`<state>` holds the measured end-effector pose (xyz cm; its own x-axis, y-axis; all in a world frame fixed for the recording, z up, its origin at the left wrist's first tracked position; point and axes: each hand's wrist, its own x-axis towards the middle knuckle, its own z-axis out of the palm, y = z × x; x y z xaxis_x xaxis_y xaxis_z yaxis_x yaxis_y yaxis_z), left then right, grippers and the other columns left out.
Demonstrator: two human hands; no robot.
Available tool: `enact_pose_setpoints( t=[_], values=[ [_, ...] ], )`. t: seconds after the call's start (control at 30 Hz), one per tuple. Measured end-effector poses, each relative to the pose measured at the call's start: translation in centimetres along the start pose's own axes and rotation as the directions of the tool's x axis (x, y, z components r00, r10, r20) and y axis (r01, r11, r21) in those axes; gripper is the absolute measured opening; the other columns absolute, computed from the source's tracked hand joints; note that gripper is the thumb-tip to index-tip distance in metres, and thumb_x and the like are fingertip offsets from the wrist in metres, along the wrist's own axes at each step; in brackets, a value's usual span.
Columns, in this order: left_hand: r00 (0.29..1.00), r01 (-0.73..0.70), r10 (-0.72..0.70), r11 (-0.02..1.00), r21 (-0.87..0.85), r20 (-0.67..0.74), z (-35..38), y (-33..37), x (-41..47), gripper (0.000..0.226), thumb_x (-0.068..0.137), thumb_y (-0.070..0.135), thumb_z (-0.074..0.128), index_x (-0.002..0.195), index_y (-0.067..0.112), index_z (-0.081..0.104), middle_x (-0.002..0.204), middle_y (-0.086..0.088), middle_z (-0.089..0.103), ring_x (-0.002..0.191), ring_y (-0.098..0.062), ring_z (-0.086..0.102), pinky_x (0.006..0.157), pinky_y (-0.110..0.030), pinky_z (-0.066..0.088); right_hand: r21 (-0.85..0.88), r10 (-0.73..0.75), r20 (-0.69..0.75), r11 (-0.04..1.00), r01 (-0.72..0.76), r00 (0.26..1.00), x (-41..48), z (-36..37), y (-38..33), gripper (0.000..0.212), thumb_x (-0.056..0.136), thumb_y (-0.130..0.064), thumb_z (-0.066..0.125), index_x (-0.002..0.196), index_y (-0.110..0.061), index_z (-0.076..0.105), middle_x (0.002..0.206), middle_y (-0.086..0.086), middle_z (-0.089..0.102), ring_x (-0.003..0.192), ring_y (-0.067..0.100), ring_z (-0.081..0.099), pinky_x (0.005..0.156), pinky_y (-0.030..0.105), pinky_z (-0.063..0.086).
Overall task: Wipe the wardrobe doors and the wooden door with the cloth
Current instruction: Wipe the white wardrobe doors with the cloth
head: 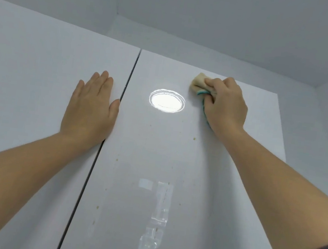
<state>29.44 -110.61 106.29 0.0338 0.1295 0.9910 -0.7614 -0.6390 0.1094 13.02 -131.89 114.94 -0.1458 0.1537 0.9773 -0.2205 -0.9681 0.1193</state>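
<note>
Head view: presses the left hand [92, 105] flat, fingers straight and released, on the glossy white left wardrobe door [27, 84], thumb at the dark vertical gap [86, 181] between doors. Grips the bunched beige cloth with teal edging [197, 82] in the curled fingers of the right hand [224, 107], against the glossy white right wardrobe door [154, 154] near its top edge, below the grey ceiling [195, 12]. Shows on that door a bright round light reflection [166, 101] between the hands, small yellowish specks [194, 138] below the cloth, and pale shiny rectangular patches [160, 208] lower down.
</note>
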Motion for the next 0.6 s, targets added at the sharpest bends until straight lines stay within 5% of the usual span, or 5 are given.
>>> enact_pose_setpoints(
  t=[0.33,0.5,0.6],
  values=[
    [1.000,-0.008,0.008,1.000,0.008,-0.009,0.1,-0.1,0.1,0.054,0.102,0.026,0.034,0.150,0.002,0.027,0.160,-0.011,0.021,0.149,-0.026,0.013,0.122,-0.042,0.005,-0.114,0.401,-0.151,0.901,-0.419,0.903,-2.6,-4.1,9.3,0.035,0.093,-0.018,0.047,0.126,-0.023,0.056,0.117,0.011,0.050,0.109,0.032,0.048,0.075,0.038,0.040],
    [1.000,-0.005,0.006,1.000,0.010,-0.017,0.0,-0.1,0.0,0.054,0.102,0.026,0.033,0.150,0.003,0.026,0.160,-0.011,0.021,0.149,-0.025,0.012,0.122,-0.041,0.004,-0.102,0.514,-0.200,0.836,-0.539,0.834,-2.8,-3.6,8.9,0.041,0.095,-0.010,0.043,0.133,-0.021,0.053,0.121,0.016,0.051,0.111,0.034,0.046,0.089,0.042,0.040],
    [1.000,-0.006,0.007,1.000,0.009,-0.015,0.1,0.0,0.0,0.054,0.102,0.026,0.031,0.151,0.003,0.024,0.161,-0.010,0.019,0.150,-0.025,0.011,0.122,-0.042,0.004,-0.114,0.539,-0.190,0.818,-0.564,0.820,-2.3,-3.5,8.0,0.040,0.095,-0.010,0.043,0.132,-0.019,0.055,0.118,0.019,0.053,0.110,0.037,0.048,0.084,0.038,0.039]
  ],
)
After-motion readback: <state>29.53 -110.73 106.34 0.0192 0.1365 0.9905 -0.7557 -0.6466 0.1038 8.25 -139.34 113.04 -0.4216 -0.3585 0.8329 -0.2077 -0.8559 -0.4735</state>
